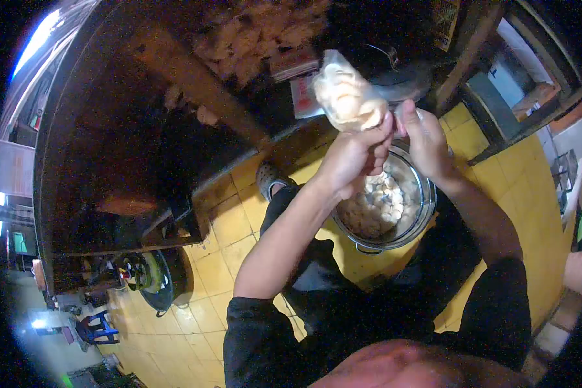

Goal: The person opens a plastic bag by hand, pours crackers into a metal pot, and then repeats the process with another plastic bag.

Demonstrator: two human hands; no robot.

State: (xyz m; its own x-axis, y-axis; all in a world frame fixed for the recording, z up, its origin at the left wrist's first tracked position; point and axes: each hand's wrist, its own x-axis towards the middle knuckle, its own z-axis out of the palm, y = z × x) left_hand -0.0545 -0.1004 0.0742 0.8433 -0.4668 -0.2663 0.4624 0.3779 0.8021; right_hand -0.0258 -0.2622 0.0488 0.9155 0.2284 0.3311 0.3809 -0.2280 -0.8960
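Observation:
A clear plastic bag [346, 97] filled with pale, chip-like pieces is held up above a metal pot. My left hand [362, 155] is closed around the gathered neck of this bag. Close beside it, my right hand [427, 139] is closed with its thumb raised, pinching the loose plastic end; its fingertips are partly hidden. Below both hands, the round pot [427, 210] stands between my legs with more pale pieces [381, 204] in it.
A dark wooden table or shelf [200, 84] fills the upper left, with a heap of brownish pieces [258, 39] on it. Yellow tiles [229, 220] cover the floor. A dark basin [158, 281] sits at lower left, near a blue stool [100, 328]. A wooden frame [498, 129] stands at right.

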